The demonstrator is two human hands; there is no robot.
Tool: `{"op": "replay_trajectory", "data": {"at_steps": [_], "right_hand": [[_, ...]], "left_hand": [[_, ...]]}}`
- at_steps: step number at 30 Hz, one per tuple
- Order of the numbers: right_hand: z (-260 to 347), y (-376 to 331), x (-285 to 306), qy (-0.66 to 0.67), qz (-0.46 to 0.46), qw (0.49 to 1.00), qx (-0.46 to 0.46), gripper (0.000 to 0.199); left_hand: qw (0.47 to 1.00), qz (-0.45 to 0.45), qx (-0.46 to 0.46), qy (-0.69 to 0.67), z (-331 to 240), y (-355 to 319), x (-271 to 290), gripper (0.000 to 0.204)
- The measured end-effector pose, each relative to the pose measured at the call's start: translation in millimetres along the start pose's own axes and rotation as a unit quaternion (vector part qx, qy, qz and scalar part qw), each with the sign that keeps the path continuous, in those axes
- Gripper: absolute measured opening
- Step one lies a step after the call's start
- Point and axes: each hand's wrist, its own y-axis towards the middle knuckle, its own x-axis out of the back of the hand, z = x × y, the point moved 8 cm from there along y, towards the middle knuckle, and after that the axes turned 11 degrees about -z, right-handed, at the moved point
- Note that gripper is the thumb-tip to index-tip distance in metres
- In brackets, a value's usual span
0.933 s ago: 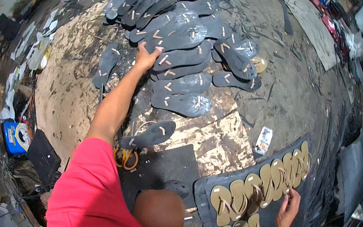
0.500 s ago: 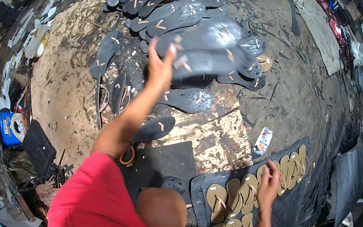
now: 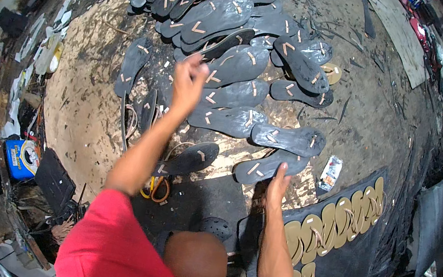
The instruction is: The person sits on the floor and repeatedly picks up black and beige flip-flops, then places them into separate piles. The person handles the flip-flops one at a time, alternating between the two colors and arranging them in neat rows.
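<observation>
Many black flip-flops lie sole up, with tan strap ends showing, in a loose pile ahead of me. My right hand grips the edge of a black flip-flop, its thumb or a finger over the sole. Just above, another black flip-flop overlaps it. My left hand is at the near side of the pile, beside a black flip-flop; its fingers are bent and blurred, so I cannot tell whether they hold anything. At the right, olive flip-flops stand in slanted rows, straps up.
A dark mat bears the olive pairs. Scissors with orange handles lie by a black board. A small printed packet is on the floor; a blue and yellow pack stands left. Scraps and cut strips litter the edges.
The black flip-flops blurred near my left hand now lie spread on the floor. My right hand has left the olive row, moving left and up to a black flip-flop.
</observation>
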Motion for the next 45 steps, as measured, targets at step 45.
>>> {"op": "replay_trajectory", "data": {"at_steps": [45], "right_hand": [[129,-152,572,-0.006,-0.376,0.847,0.375,0.041]], "left_hand": [[0.695,0.677,-0.041,-0.239,-514,-459,-215,0.059]]}}
